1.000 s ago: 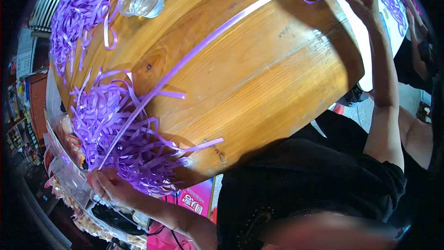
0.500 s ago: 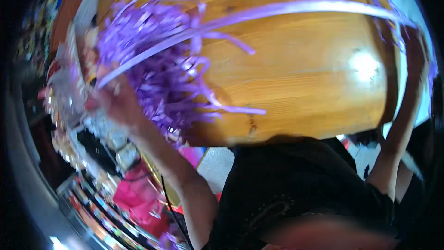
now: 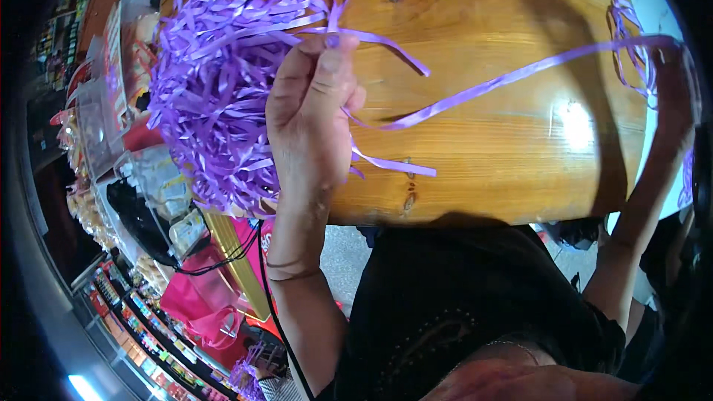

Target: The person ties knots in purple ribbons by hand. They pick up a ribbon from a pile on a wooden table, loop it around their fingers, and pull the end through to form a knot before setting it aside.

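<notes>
A broad, honey-brown wooden table [image 3: 475, 152] with knots and a glossy reflection fills the view from 11 o'clock round to 3 o'clock. At 5 o'clock, the person's black short-sleeved top [image 3: 460, 297] meets the table's near edge. A large, loose heap of shiny, narrow purple ribbon [image 3: 215, 89] lies on the tabletop at 10 o'clock. At 8 o'clock, near the rim, curved shelves of small, multicoloured packages [image 3: 141, 334] stand below table level.

The left hand [image 3: 316, 111], just off centre at 11 o'clock, is raised in front of the heap's right side; its thumb presses against the bent forefinger, with a bit of purple ribbon pinched between them. The right hand [image 3: 672, 89], between 2 and 3 o'clock, is dark and distorted at the rim, so how its fingers stand I cannot tell. A bright pink bag [image 3: 197, 297] sits at 8 o'clock, and clear plastic packets [image 3: 160, 174] lie at 9 o'clock, beside the heap.

A single flat strip of glossy purple ribbon [image 3: 490, 86] runs from the right hand, sagging toward the table, to the side of the left hand. A small, looped tangle of thin purple ribbon [image 3: 626, 21] lies at 2 o'clock by the table's far right edge. The narrowest thing is a thin black cable [image 3: 275, 312] at 7 o'clock, beside the left forearm.
</notes>
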